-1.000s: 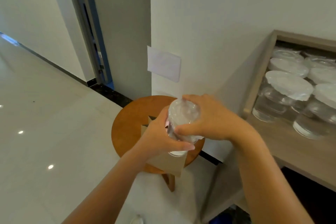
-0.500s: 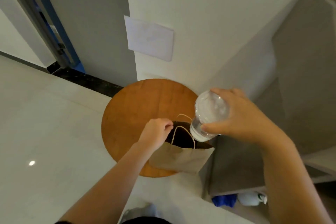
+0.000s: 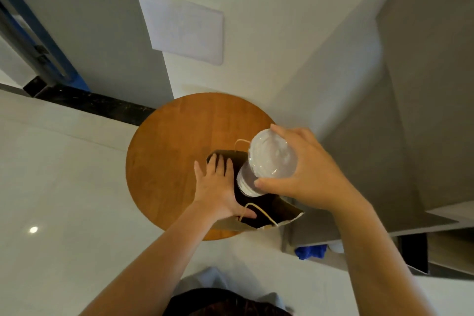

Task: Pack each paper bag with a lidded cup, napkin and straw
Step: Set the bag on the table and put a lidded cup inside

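Wood, paper and clear plastic

The round stool (image 3: pixel 179 151) is smooth brown wood. The bag (image 3: pixel 230 224) is matt brown paper with string handles. The cup (image 3: pixel 269 159) is shiny clear plastic. The floor (image 3: pixel 64 174) is glossy.

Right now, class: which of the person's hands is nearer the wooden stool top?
Left. The left hand spreads the paper bag open on the stool top; the right hand holds the lidded cup above it.

Round wooden stool (image 3: pixel 174 151) on pale tiled floor (image 3: pixel 51 187), white wall plate (image 3: pixel 184 28), blue cloth (image 3: pixel 310 251) under shelf.
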Motion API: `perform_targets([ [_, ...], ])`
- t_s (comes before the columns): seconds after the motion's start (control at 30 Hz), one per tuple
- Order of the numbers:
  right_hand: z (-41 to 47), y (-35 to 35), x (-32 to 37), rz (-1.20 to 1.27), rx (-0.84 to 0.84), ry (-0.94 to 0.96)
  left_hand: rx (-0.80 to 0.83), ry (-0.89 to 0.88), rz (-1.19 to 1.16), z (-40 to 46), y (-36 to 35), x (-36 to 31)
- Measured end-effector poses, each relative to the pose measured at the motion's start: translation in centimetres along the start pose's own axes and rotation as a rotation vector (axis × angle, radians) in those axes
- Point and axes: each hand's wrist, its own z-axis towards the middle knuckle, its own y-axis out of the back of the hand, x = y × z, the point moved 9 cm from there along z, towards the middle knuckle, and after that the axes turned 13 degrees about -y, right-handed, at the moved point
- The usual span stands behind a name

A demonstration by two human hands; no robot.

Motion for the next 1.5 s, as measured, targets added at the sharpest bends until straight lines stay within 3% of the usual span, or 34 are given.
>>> perform_targets([
  [0.23,1.6,-3.8,-2.9,0.175,0.029,-0.084,0.055,-0.006,0.01,-0.6,-0.3,1.1],
  [0.6,2.8,-8.1,-6.1,-0.568,0.055,-0.139,0.05,-0.015,0.067,-0.9,-0.1,0.8],
  [0.77,2.8,-11.4,-3.9,-0.733,0.048,-0.006,0.043,-0.055,0.075,-1.1,-0.1,-0.3],
  [0.83,3.3,-12.9,-3.6,-0.737,0.108,0.027,0.04,-0.061,0.076,-1.2,0.0,-0.2],
  [1.1,8.7,-20.1,-7.1,-0.644,0.393,-0.166,0.061,-0.174,0.105,-2.2,0.1,-0.2],
  [1.5,13.2,-25.7,-6.9,-0.519,0.389,-0.176,0.08,-0.13,0.037,-2.7,0.1,1.6],
])
